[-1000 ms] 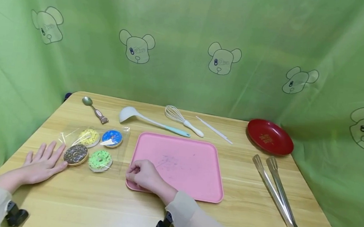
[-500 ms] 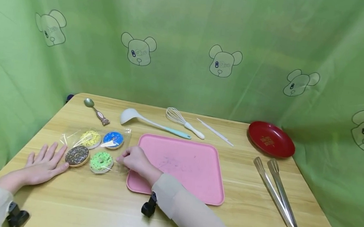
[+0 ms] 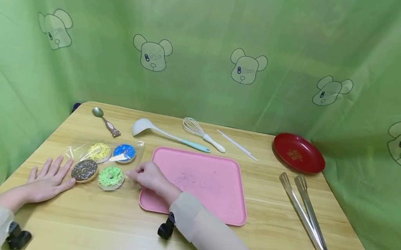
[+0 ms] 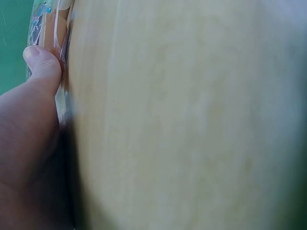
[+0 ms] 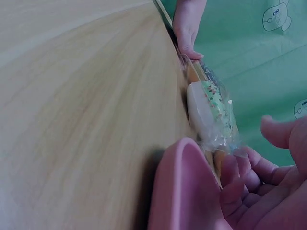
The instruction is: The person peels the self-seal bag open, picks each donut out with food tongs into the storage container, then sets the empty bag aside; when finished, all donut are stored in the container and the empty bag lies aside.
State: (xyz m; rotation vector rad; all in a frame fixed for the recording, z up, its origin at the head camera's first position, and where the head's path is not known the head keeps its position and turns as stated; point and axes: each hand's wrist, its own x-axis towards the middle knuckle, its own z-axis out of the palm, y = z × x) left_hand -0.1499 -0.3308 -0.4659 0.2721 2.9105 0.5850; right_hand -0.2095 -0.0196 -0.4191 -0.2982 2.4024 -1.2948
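Observation:
Four-sided clear plastic bag [image 3: 133, 182] lies flat at the table's left, with several toy doughnuts in it: a brown one [image 3: 84, 171], a green one [image 3: 111, 178], a yellow one [image 3: 99, 152] and a blue one [image 3: 124, 153]. My left hand [image 3: 47, 183] is spread on the table, its thumb touching the bag's left edge beside the brown doughnut. At the opposite edge, my right hand [image 3: 152, 177] pinches the film just right of the green doughnut; in the right wrist view its curled fingers [image 5: 230, 170] meet the bag's edge, the exact contact partly hidden.
A pink tray [image 3: 196, 179] lies under the right forearm. Behind are a spoon [image 3: 107, 122], a ladle [image 3: 168, 135], a whisk [image 3: 203, 135] and a thin white stick [image 3: 237, 145]. A red plate [image 3: 299, 153] and metal tongs [image 3: 304, 215] lie at the right.
My right hand has moved left from the pink tray's left edge to the bag's right edge, then stayed nearly still. My left hand keeps its place.

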